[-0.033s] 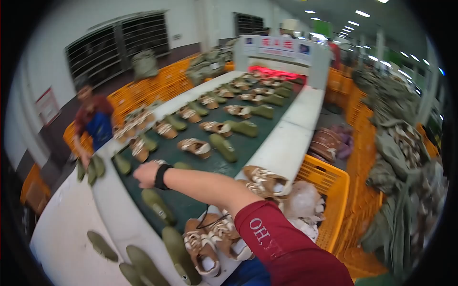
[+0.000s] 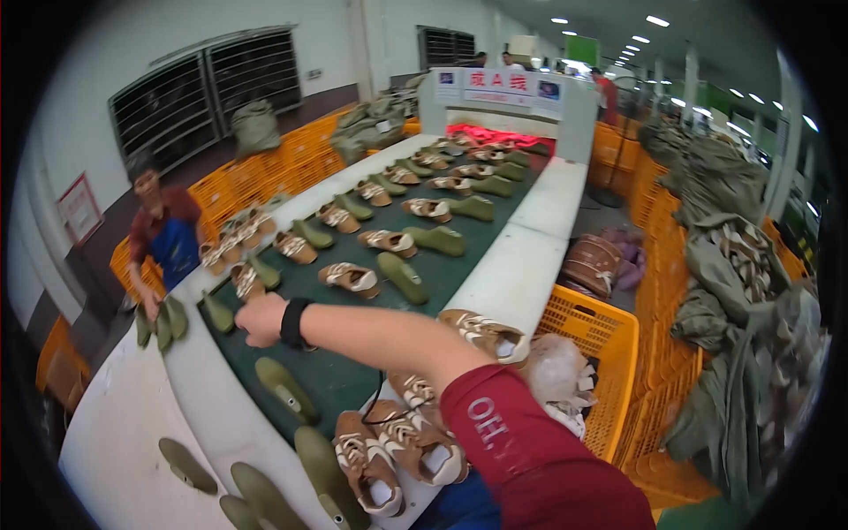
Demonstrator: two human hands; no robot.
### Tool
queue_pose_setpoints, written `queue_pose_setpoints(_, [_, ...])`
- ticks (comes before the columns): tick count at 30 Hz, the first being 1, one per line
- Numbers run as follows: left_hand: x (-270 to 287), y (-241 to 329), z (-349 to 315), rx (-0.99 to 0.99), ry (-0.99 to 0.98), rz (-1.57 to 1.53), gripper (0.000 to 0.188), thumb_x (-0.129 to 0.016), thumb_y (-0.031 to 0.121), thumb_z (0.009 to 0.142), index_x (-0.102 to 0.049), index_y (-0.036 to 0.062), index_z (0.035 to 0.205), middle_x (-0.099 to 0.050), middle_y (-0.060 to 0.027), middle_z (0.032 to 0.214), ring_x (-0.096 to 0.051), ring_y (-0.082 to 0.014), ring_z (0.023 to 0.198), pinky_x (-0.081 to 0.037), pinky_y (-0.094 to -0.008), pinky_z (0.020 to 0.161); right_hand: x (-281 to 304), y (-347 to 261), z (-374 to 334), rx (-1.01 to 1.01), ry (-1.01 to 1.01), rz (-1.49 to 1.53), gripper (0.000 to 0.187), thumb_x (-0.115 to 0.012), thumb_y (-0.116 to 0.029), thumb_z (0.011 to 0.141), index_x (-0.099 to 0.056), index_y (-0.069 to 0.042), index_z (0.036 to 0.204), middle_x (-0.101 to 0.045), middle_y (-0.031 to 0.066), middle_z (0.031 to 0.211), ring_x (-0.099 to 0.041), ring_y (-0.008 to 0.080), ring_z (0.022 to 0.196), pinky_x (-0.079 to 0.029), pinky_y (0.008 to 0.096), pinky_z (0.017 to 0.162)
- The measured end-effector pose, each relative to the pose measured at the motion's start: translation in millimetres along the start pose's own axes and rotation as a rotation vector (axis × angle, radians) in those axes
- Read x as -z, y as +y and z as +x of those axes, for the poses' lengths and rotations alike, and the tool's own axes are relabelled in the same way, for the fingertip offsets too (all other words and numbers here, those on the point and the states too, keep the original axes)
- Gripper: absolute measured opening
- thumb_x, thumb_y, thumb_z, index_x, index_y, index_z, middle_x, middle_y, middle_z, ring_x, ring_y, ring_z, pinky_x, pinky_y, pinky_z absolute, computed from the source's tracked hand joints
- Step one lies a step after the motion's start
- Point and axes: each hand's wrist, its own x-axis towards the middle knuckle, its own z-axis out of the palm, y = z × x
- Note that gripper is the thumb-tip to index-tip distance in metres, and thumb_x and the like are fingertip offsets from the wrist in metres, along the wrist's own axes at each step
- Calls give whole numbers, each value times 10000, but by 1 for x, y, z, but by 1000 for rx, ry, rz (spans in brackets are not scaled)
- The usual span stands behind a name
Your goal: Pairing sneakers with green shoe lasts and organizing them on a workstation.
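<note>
My right hand (image 2: 261, 320), a dark band on its wrist, reaches leftward over the green conveyor belt (image 2: 344, 305). Its fingers look curled; whatever they hold, if anything, is hidden. Beside the fingertips lies a green shoe last (image 2: 218, 313), and just beyond is a brown sneaker (image 2: 247, 281) with white laces. Nearer on the belt's edge rests another green last (image 2: 286, 389). Brown sneakers (image 2: 367, 464) stand close to my body, next to a large green last (image 2: 325, 473). My left hand is out of view.
Rows of sneakers and lasts cover the belt up to a red-lit machine opening (image 2: 499, 137). Across the belt, a co-worker's hand (image 2: 152, 305) touches upright lasts (image 2: 174, 318). An orange crate (image 2: 618, 371) holding plastic bags stands at right. More lasts lie on the white table (image 2: 124, 415).
My right hand has shifted slightly left and down in the picture. The view has tilted a little, and the co-worker's head is higher. Belt items keep nearly the same arrangement.
</note>
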Motion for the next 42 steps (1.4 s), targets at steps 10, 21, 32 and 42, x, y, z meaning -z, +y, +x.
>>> queue_pose_setpoints(10, [-17,12,15,-66,-51,20,525,-411,373,912,-479,-78,1174,-478,-263,1224,-429,-405,1143,-311,-432,1004,225,18,-308,-263,43,-386,356,-591,-322,802,-577,-103,1082,-613,155,742,-613,331,722,-489,424,635])
queue_pose_setpoints(21, [-27,11,14,-171,97,172,431,-425,339,924,-526,-34,1114,-537,-218,1141,-503,-365,1049,-396,-425,924,26,-29,-385,-165,-556,162,312,-616,-240,755,-572,-12,963,-600,184,776,-610,356,740,-489,447,621])
queue_pose_setpoints(32, [-23,9,13,-137,51,150,477,-404,365,928,-508,-54,1133,-511,-246,1174,-469,-380,1103,-362,-427,964,-73,-36,-375,-36,-487,267,522,-650,-230,745,-467,-31,1191,-541,164,982,-596,352,830,-491,439,669])
queue_pose_setpoints(42, [-20,12,15,-95,24,112,477,-400,355,928,-505,-60,1139,-501,-248,1193,-452,-382,1125,-339,-432,985,-96,-36,-367,4,-554,275,445,-612,-243,788,-452,-105,1181,-565,177,908,-600,364,774,-478,461,630])
